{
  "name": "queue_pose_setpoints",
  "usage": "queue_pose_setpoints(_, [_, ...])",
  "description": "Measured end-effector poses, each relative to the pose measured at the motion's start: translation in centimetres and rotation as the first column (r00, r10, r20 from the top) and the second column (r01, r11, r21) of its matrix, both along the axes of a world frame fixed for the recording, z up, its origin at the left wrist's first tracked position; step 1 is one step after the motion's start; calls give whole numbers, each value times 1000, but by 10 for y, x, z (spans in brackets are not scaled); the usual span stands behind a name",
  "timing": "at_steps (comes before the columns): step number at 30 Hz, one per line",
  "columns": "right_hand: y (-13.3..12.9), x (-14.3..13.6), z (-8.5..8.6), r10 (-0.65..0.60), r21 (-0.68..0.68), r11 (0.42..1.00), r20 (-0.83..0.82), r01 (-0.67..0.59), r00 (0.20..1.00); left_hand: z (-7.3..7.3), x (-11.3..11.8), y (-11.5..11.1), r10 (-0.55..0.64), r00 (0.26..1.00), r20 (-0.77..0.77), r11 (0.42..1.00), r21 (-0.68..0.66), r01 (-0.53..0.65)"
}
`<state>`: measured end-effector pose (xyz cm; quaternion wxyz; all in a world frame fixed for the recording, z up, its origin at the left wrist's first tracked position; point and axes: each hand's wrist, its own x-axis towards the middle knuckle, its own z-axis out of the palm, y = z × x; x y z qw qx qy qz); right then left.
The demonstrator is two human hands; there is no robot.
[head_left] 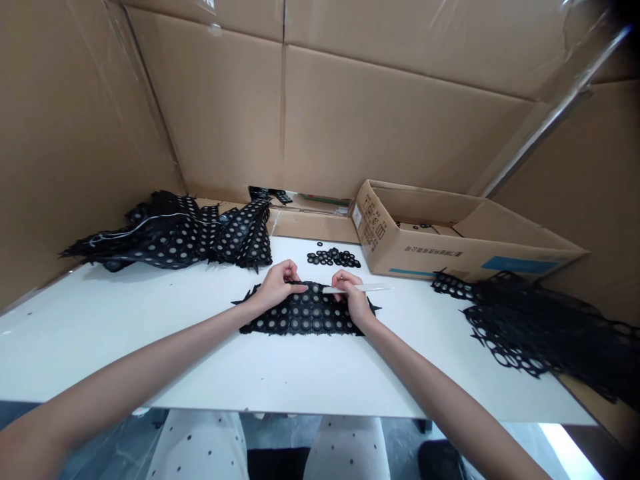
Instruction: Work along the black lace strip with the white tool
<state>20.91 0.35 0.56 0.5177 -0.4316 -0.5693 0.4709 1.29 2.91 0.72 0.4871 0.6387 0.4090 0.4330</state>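
Forearms reach over the worktop (pixel 150 347) to one black punched sheet (pixel 303 317). I log left hand (pixel 277 283) pinching its far edge; right hand (pixel 353 293), sheet's right end, pinching a white tool (pixel 367 288), long axis crosswise.

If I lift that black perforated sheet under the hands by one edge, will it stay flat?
Probably not: the black perforated sheet looks thin and floppy, like the draped pile of similar sheets. Likely light, and its ragged edges may snag.
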Motion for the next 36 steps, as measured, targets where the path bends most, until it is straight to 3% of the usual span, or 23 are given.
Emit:
queue_pose_setpoints(3, [1, 1, -2, -80, -33, 996, -41, 79, 996, -1, 1, 2, 1, 1000, 0, 1000, -30, -1])
queue_pose_setpoints(8, [0, 0, -2, -63, -31, 997, 20, 64, 998, -3, 0, 5, -25, 998, -52, 1000, -12, 24])
queue_pose_setpoints(11, [1, 1, -3, -21, -17, 1000, 83, 23, 996, -3, -4, 6, -114, 967, -229, 985, 101, 140])
queue_pose_setpoints(13, [2, 2, -4, 25, -17, 1000, 124, -23, 992, -3, -7, 5, -155, 904, -398, 949, 195, 248])
queue_pose_setpoints(17, [4, 6, -3, 110, -15, 994, 189, -110, 976, -5, -7, 5, -119, 817, -565, 914, 259, 312])
queue_pose_setpoints(20, [3, 8, -3, 112, 28, 992, 239, -123, 964, -7, -4, 6, -142, 851, -506, 918, 255, 304])
queue_pose_setpoints(25, [-6, 4, 2, 74, 76, 991, 401, -113, 913, -4, -1, 5, -256, 931, -261, 935, 179, 307])
queue_pose_setpoints(29, [-10, 0, 6, 37, 128, 985, 494, -115, 869, -1, -1, 3, -262, 953, -155, 942, 172, 287])
queue_pose_setpoints(32, [-5, 3, 4, 89, 83, 988, 386, -131, 918, -3, -1, 5, -266, 954, -139, 951, 125, 284])
queue_pose_setpoints(36, [10, 15, -4, 214, -52, 976, 53, -211, 975, -3, -2, 12, -329, 932, -150, 941, 29, 336])
